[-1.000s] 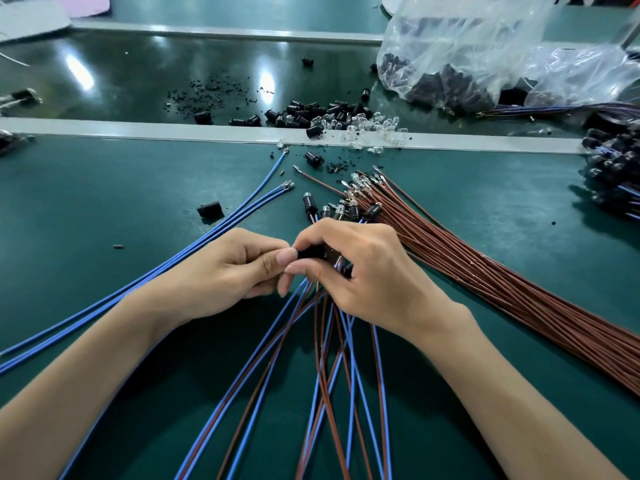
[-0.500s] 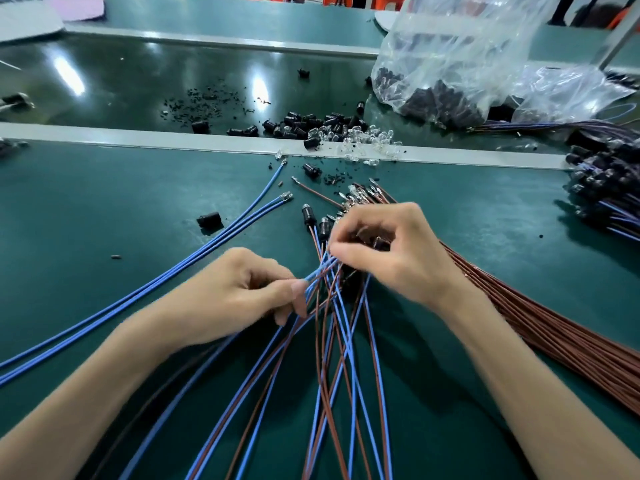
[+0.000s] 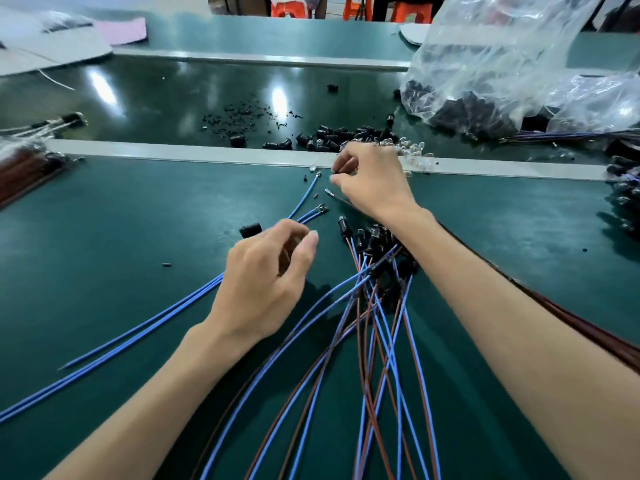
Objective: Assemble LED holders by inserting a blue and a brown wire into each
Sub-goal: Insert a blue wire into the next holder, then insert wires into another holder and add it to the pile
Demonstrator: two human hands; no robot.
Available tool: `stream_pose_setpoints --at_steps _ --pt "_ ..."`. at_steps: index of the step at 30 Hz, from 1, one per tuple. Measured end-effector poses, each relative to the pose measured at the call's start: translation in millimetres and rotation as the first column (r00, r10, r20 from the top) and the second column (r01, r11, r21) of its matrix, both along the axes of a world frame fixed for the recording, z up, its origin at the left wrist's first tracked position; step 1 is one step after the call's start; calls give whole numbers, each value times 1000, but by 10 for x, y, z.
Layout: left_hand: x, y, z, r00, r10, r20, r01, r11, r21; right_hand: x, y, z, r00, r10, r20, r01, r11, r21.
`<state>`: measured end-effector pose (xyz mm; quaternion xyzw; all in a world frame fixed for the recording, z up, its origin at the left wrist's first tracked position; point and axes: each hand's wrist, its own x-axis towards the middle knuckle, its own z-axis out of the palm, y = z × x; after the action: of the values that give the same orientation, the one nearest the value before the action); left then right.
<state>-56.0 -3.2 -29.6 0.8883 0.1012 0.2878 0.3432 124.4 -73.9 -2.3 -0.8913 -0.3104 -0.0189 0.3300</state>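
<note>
Our right hand [image 3: 374,181] is pinching a small black part [image 3: 343,167] beside the grey strip [image 3: 173,152]. Our left hand [image 3: 263,282] is curling over smooth blue wires [image 3: 145,327]; we cannot tell its grip.

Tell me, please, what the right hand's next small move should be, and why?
Probably pick one from the black holder pile and carry it back: the right hand is curled by that pile, the left hand hovers over loose blue wires.

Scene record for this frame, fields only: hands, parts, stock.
left hand: fingers curled over loose blue wires; grip unclear
right hand: fingertips near pile of black plastic LED holders; grip unclear
wired holders: heap under right forearm
brown wire bundle: beside right forearm
clear plastic bag: far right, black parts inside
</note>
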Motion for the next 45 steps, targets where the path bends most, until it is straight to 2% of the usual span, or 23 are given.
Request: stream_pose_setpoints --at_steps 1,3,5,7,9,12,13,15,18,24,29,31,33,35,36,38,39,41,43,44,45 --pt "18 -1 0 999 38 3 -38 998 -55 -149 -35 62 996 14 -86 -2 991 132" --pt "39 -4 -2 997 64 -34 -67 992 -103 -541 -118 153 955 153 -255 -65 945 322" --pt "42 5 -35 999 28 -28 -29 998 -51 -861 -201 184 896 290 -337 -159 917 366" --pt "28 10 -41 1000 10 17 -11 1000 18 -980 -312 214 882 322 -344 -205 919 336" --pt "27 11 -31 999 7 51 -8 1000 20 -851 -478 260 945 232 -232 -177 956 234" --pt "38 9 -44 999 -27 39 28 999 -28 -463 -876 283 997 -79 -18 78 995 -56" --pt "35 8 -53 999 -42 16 42 999 -34 -343 -1028 243 985 -174 0 171 970 -174" --pt "23 7 -66 998 -57 -10 57 998 -34 -220 -1253 136 953 -295 -68 258 908 -329" --pt "14 -5 -48 998 -67 -12 67 997 -25 -256 -1337 -14 921 -360 -147 299 897 -325" --pt "-3 -11 -24 996 -83 -26 83 996 11 -268 -1350 -69 912 -406 -55 366 868 -336" --pt "-10 -35 -26 992 -127 -12 127 991 28 -234 -1356 -79 897 -412 -158 354 886 -301" --pt "-22 -51 -28 990 -142 4 142 990 5 -275 -1346 -47 894 -435 -106 392 875 -285" --pt "-30 -77 -24 985 -170 36 173 980 -98 -334 -1344 41 890 -455 21 447 864 -233" --pt "-30 -108 20 954 -284 99 301 897 -324 -412 -1303 257 895 -439 82 445 893 -68" --pt "-32 -117 49 922 -358 147 385 816 -431 -455 -1258 390 919 -394 29 393 919 36" --pt "-26 -122 92 835 -497 237 535 629 -564 -552 -1122 656 965 -182 -190 229 936 266" --pt "-17 -124 97 784 -558 274 590 530 -609 -591 -1028 720 953 -48 -298 159 918 362" --pt "0 -149 100 669 -673 317 656 331 -678 -661 -805 719 890 130 -437 85 895 439" --pt "-10 -197 92 574 -749 331 653 175 -736 -695 -622 589 848 155 -507 94 897 432" --pt "-19 -222 84 553 -765 330 646 143 -750 -682 -575 517 833 147 -534 143 874 464" --pt "-37 -236 80 556 -768 319 640 149 -754 -656 -555 460 818 144 -558 217 821 529"
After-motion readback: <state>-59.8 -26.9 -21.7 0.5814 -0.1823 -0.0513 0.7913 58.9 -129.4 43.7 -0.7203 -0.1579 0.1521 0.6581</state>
